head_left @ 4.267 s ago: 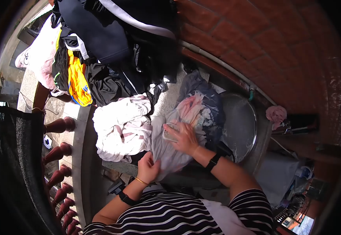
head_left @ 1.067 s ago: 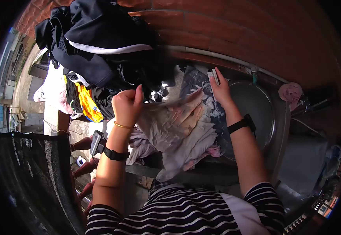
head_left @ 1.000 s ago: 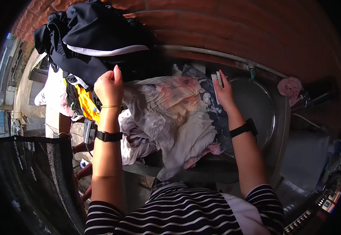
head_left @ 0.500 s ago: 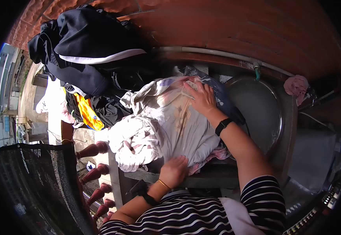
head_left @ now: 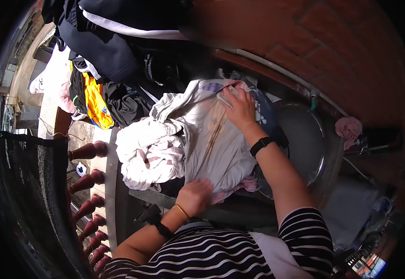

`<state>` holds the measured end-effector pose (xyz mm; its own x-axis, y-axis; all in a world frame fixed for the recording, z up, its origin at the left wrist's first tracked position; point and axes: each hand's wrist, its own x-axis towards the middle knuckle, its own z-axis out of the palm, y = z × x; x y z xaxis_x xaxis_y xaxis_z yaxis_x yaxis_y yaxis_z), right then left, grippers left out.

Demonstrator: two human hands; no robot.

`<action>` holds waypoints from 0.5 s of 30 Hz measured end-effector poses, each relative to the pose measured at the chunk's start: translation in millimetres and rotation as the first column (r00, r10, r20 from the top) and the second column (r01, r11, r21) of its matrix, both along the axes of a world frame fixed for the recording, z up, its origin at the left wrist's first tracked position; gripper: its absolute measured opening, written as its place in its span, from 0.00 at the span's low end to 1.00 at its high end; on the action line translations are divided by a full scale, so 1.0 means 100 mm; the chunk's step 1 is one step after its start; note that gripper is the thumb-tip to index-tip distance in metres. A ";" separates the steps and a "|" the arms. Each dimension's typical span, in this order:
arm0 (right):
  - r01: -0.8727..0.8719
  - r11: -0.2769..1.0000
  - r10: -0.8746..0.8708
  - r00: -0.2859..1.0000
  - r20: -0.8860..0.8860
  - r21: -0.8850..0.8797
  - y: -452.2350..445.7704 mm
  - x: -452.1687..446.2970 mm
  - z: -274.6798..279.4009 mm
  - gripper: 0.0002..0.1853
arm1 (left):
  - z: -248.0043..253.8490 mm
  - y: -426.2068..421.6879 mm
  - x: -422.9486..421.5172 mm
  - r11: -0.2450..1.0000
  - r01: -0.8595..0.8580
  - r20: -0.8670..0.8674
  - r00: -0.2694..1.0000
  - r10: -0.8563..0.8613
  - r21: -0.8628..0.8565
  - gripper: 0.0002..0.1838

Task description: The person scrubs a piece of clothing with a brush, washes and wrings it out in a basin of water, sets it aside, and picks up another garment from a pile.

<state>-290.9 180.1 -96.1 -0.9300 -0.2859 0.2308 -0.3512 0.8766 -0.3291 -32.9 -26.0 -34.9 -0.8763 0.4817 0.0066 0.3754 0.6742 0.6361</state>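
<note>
A wet whitish garment (head_left: 216,139) with pink and tan patches is spread over the stone ledge. My right hand (head_left: 239,106) is closed round a small pale bar-like object (head_left: 225,96) and presses it on the upper part of the garment. Near the front edge, my left hand (head_left: 197,195) grips the garment's lower edge with curled fingers. A bunched white cloth (head_left: 151,151) lies against the garment's left side. Dark blue cloth (head_left: 268,116) shows beyond its right side, next to a round metal basin (head_left: 300,144).
Black clothes (head_left: 104,46) are heaped at the upper left, with a yellow garment (head_left: 96,102) below them. Dark red balusters (head_left: 87,181) line the left. A pipe (head_left: 277,69) runs along the brick wall. A pink cloth (head_left: 349,129) hangs at the right.
My left hand has come down from the raised position to the garment's lower edge. My right hand has moved from beside the garment onto it. The garment now lies flatter, and the view has turned slightly.
</note>
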 end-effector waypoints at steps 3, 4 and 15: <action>0.166 0.986 -0.166 0.986 -0.003 0.000 -0.18 -0.23 0.08 0.28 | -0.08 0.00 0.07 0.998 -0.028 -0.065 0.997 0.031 0.055 0.17; 0.092 0.995 -0.089 0.993 0.077 -0.032 -0.16 -0.04 0.17 0.28 | -0.07 0.00 0.09 0.997 -0.039 -0.056 0.997 0.043 0.067 0.17; 0.185 0.983 -0.184 0.982 -0.037 0.023 0.45 0.13 0.01 0.33 | -0.03 0.05 0.01 0.995 -0.094 -0.015 0.995 0.095 0.024 0.13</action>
<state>-278.3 224.9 -95.6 -0.9590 -0.1169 0.2582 -0.1935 0.9356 -0.2953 -31.8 -21.3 -37.5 -0.9176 0.3964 0.0312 0.3210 0.6924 0.6462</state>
